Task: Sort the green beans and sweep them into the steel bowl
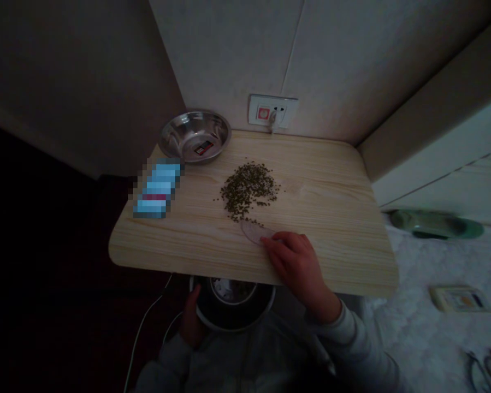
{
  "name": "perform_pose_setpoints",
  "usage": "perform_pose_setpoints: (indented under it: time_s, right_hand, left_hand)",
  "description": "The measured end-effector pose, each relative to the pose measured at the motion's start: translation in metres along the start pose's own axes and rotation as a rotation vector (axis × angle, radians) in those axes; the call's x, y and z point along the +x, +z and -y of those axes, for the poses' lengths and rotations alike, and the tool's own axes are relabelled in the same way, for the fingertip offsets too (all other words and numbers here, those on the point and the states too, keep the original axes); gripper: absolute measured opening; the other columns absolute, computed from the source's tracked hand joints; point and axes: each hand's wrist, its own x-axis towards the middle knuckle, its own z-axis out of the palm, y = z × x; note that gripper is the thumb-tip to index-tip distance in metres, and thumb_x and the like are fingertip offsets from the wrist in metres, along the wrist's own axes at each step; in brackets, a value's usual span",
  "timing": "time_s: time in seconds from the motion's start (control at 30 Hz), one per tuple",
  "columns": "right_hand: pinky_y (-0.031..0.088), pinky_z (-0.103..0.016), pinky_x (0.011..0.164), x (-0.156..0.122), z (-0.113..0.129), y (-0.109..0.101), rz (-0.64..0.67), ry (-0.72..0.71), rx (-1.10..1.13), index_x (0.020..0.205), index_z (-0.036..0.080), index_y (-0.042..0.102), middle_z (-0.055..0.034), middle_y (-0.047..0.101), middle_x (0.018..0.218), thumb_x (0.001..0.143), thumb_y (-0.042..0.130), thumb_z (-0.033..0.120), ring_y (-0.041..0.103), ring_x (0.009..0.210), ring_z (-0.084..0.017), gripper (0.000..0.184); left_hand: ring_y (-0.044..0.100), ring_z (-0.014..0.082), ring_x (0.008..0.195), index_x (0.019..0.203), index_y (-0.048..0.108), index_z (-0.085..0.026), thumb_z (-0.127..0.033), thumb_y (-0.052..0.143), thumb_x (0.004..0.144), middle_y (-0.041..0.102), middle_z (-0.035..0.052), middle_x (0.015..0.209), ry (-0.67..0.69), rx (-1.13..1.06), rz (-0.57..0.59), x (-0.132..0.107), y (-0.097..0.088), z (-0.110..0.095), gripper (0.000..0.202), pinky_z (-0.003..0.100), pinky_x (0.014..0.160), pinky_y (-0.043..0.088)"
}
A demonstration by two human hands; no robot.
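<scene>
My right hand (296, 265) is closed, pinching a thin, clear plastic piece (253, 232) with a rounded edge, held low against the wooden tabletop (331, 229). Just beyond its edge lies a loose heap of small dark green-brown grains (247, 188), with a few scattered around it. Below the table's front edge, my left hand (191, 322) grips the left side of a dark round bowl with a pale rim (232, 322). Inside that bowl, a smaller light-rimmed dish (232, 292) shows dark bits, partly hidden under the tabletop. The left fingers are mostly in shadow.
A steel bowl (216, 136) with a label stands at the back left, near a blurred-out lit screen (157, 191). A wall socket (255, 109) holds a plug. To the right, on white bedding (409, 262), lie a green bottle (437, 224) and a small box (460, 299). A white cable (141, 322) hangs at left.
</scene>
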Motion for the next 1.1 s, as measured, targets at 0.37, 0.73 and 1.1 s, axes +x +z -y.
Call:
perform_pose_setpoints:
  time_s: [0.37,0.73,1.1]
  right_hand:
    - [0.04,-0.033,0.07,0.002,-0.001,0.006,-0.055,0.134,0.049,0.097,0.021,0.06,-0.007,0.055,0.088,0.079,0.046,0.023,0.048,0.079,-0.017,0.023]
    - [0.041,-0.033,0.069,0.005,-0.001,0.005,-0.094,0.182,0.04,0.096,0.021,0.061,-0.007,0.055,0.087,0.078,0.047,0.022,0.049,0.077,-0.017,0.023]
    - [0.042,-0.034,0.07,0.008,-0.007,0.006,-0.108,0.201,0.061,0.097,0.02,0.059,-0.007,0.055,0.088,0.078,0.046,0.019,0.049,0.079,-0.017,0.023]
  left_hand:
    - [0.031,0.0281,0.119,0.065,0.061,-0.023,-0.023,0.063,0.048,0.065,0.0067,0.09,0.022,-0.01,0.084,-0.005,-0.002,-0.004,0.017,0.042,0.098,0.025]
    - [0.033,0.0279,0.117,0.062,0.062,-0.023,-0.031,0.059,0.055,0.067,0.0066,0.081,-0.093,-0.021,0.056,-0.012,0.01,-0.016,0.012,0.044,0.098,0.023]
    - [0.036,0.03,0.115,0.062,0.062,-0.025,-0.03,0.065,0.047,0.066,0.0044,0.084,-0.013,0.023,0.071,0.009,-0.011,0.007,0.016,0.042,0.099,0.023]
